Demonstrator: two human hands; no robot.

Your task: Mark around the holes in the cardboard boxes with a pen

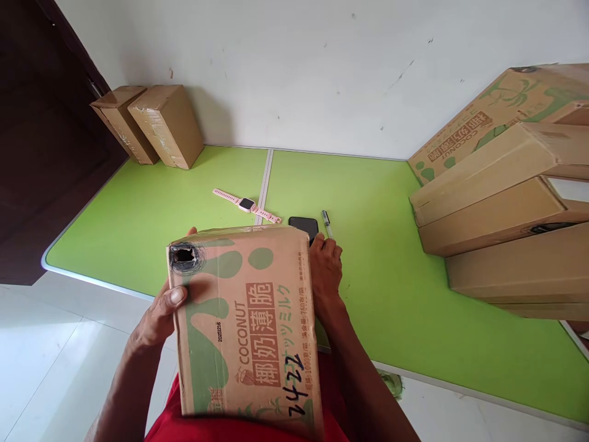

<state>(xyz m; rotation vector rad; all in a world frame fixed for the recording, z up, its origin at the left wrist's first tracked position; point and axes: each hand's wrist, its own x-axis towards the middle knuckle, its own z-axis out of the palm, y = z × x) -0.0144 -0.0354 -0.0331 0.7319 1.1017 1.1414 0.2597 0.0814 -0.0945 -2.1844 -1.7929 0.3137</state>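
Observation:
I hold a brown cardboard box (pixel 248 319) printed with green shapes, "COCONUT" and handwritten "2422", close to my body above the near edge of a green table (pixel 377 276). A dark hole shows at its top left corner. My left hand (pixel 161 313) grips the box's left side, thumb on the top face. My right hand (pixel 326 270) presses against the box's right side. Just beyond the box lie a black phone (pixel 304 226), a pen (pixel 326 223) and a pink smartwatch (pixel 247 205).
Two plain cardboard boxes (pixel 151 126) stand at the table's far left corner against the white wall. A stack of several cartons (pixel 506 209) fills the right side. A dark door (pixel 41 141) is at left; white floor tiles lie below.

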